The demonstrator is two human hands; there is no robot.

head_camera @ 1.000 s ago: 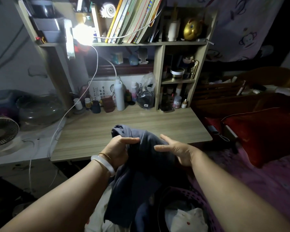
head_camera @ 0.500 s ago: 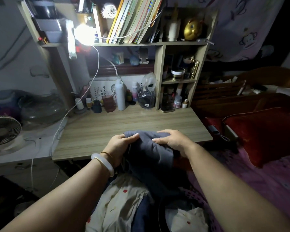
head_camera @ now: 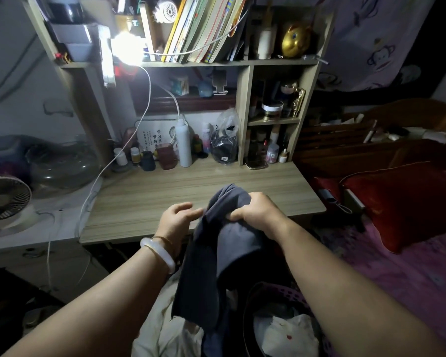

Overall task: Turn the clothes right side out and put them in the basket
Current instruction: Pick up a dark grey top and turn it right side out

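A: In the head view, what do the hands hold?

B: The right hand [head_camera: 258, 215] grips a bunched fold of the dark blue garment [head_camera: 216, 256], fingers curled into the cloth near its top. The left hand [head_camera: 177, 220] holds nothing; its fingers are loosely spread, with the fingertips just beside the garment's left edge. Whether they touch it cannot be told.

A: Where does the garment sit?

B: It hangs from the right hand, over the near edge of the table [head_camera: 150, 199], and its lower end drops toward the person's lap.

A: And the basket?

B: The purple perforated basket [head_camera: 291, 292] is low in the frame, under the right forearm, with a white cloth with red spots [head_camera: 289, 336] inside it. A pale printed cloth [head_camera: 162, 331] lies just left of it, beneath the hanging garment.

A: Anything else?

B: A white bangle [head_camera: 160, 253] circles the left wrist. A white bottle [head_camera: 184, 143] stands at the back of the table, and a small fan [head_camera: 5, 197] sits far left.
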